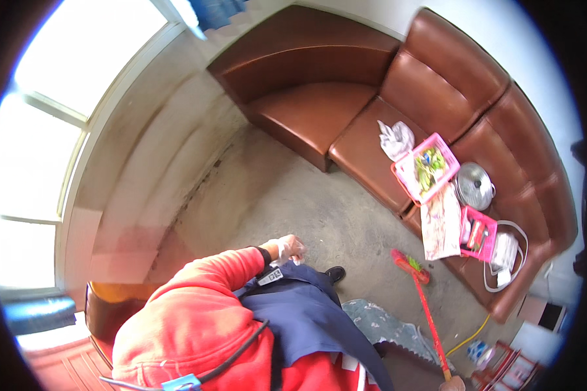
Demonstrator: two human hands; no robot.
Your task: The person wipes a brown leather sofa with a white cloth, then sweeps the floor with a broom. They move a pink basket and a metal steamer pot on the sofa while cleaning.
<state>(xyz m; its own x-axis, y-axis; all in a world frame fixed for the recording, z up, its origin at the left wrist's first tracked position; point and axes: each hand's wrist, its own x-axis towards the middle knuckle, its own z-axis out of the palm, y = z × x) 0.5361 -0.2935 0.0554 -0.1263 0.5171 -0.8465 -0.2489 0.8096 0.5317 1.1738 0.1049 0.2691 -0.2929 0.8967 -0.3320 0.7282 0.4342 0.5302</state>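
My left hand [291,248], in a thin clear glove with a dark band at the wrist, hangs beside the blue apron [298,313]. Its fingers look partly curled, and blur hides whether anything is in them. At the bottom edge, my right hand [452,383] is closed around the handle of a broom [425,303]. The broom's red head with green bristles [411,266] lies towards the brown leather sofa [357,141]. One dark shoe [336,274] shows on the concrete floor.
On the sofa are a pink basket of green vegetables [428,168], a lidded metal pot [474,185], a smaller pink basket [478,234], a cloth [440,225] and a white bag [396,140]. A yellow cable [469,338] and a patterned cloth [384,320] lie low down.
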